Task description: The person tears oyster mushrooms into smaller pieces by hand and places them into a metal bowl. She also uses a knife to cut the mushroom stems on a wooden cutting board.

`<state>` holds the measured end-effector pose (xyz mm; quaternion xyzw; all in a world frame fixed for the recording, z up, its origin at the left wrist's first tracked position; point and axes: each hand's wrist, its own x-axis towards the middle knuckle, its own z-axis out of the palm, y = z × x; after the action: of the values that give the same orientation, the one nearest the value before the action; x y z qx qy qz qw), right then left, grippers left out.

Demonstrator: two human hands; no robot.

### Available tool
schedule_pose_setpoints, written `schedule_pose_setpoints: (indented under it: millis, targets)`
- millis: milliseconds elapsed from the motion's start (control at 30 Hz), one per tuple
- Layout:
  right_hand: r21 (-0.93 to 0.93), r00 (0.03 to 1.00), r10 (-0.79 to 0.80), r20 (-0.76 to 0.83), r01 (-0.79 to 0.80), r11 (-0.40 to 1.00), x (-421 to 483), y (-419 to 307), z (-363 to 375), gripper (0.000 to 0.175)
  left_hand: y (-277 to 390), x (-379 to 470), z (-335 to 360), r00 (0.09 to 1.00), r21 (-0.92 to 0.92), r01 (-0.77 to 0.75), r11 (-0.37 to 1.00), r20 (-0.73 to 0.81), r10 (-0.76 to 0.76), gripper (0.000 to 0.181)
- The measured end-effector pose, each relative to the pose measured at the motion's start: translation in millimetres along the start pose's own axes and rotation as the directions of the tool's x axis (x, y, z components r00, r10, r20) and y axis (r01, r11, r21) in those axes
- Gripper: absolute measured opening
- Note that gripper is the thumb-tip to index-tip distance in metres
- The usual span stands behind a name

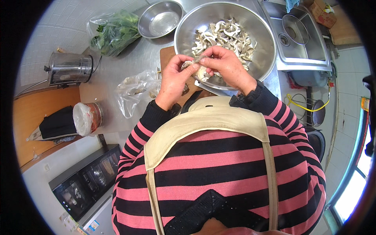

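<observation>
Over the near rim of a wide stainless steel bowl [265, 38], both my hands meet on a piece of oyster mushroom [202, 73]. My left hand [177, 77] holds its lower part between thumb and fingers. Pinched at its upper edge is a greyish strip, with the thumb and fingertips of my right hand [227, 64] closed on it. Torn mushroom strips [227, 35] lie heaped in the bowl. Left of my left hand, a clear plastic bag [133, 91] with mushrooms in it rests on the counter. Part of a brown cutting board [166, 55] shows beneath my hands.
A smaller steel basin [161, 20] and a bag of leafy greens [116, 35] stand at the back left. Further left are a steel appliance [70, 69] and a plastic tub [86, 117]. A sink [305, 55] with a round strainer [295, 29] adjoins the counter at right.
</observation>
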<state>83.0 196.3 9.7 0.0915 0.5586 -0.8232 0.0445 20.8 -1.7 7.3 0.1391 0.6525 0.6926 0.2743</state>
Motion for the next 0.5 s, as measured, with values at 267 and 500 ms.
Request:
schedule_pose_setpoints:
  millis: [267,500]
  targets:
    - [0.129,0.983,-0.082,-0.163,0.103,0.986,0.3,-3.6,-15.9,0.018,0.7,4.9,-8.0,0.981,-0.082,0.01,0.997,-0.193,-0.025,0.017]
    - [0.012,0.992,0.126,-0.004,-0.126,0.992,0.8,-2.3,-19.6,0.021,4.0,4.5,2.3,0.996,-0.041,-0.007,0.999,-0.085,0.003,0.021]
